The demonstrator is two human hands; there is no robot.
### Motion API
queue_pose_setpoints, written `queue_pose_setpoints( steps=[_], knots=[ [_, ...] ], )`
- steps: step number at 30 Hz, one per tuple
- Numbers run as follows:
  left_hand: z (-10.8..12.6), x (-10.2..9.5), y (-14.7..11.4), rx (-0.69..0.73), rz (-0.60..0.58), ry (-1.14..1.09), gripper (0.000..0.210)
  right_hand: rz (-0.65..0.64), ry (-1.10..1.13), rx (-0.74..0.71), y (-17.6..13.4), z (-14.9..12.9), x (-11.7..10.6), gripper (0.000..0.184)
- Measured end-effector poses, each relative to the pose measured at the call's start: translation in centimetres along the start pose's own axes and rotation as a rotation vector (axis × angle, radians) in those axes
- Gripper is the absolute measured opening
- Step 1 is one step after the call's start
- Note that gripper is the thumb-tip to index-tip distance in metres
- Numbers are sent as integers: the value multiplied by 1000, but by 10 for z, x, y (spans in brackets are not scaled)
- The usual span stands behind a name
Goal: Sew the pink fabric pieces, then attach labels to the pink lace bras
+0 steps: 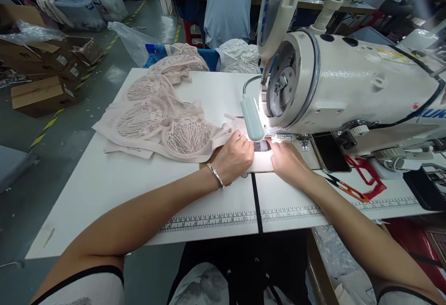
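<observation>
A pale pink lace bra (pixel 190 130) lies spread across the left of the sewing table, its band running to the needle area. My left hand (pixel 235 156), wearing a ring and a bracelet, is closed on the band's edge. Just right of the needle area, my right hand (pixel 287 161) has its fingers bent and pressed together at the machine bed; what they grip is hidden. Above both hands is the white sewing machine (pixel 355 82). A small pale green lamp (pixel 252 118) lights the spot and covers part of the fabric there.
Right of my right hand lie a dark phone (pixel 331 152), orange-handled thread snips (pixel 348 189) and a red tool (pixel 371 179). A printed ruler (pixel 216 220) runs along the table's front edge. More lace pieces (pixel 240 54) hang beyond the far edge, near a seated person (pixel 226 7).
</observation>
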State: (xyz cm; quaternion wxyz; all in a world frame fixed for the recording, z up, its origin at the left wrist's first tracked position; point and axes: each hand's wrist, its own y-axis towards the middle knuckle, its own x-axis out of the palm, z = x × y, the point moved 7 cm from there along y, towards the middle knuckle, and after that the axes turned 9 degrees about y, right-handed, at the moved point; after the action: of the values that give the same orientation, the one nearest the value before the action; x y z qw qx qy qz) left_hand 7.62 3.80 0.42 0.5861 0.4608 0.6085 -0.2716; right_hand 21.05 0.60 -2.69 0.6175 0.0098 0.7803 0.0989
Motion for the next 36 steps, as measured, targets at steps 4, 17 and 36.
queue_pose_setpoints(
  steps=[4,17,36],
  knots=[
    [-14,7,3,-109,8,-153,37,11,94,-8,1,2,-2,40],
    [-24,25,8,-153,-190,-358,45,110,117,-180,-12,-13,-11,52],
    [-25,29,8,-143,-194,-341,46,67,38,-131,-9,-11,-13,53]
  ],
)
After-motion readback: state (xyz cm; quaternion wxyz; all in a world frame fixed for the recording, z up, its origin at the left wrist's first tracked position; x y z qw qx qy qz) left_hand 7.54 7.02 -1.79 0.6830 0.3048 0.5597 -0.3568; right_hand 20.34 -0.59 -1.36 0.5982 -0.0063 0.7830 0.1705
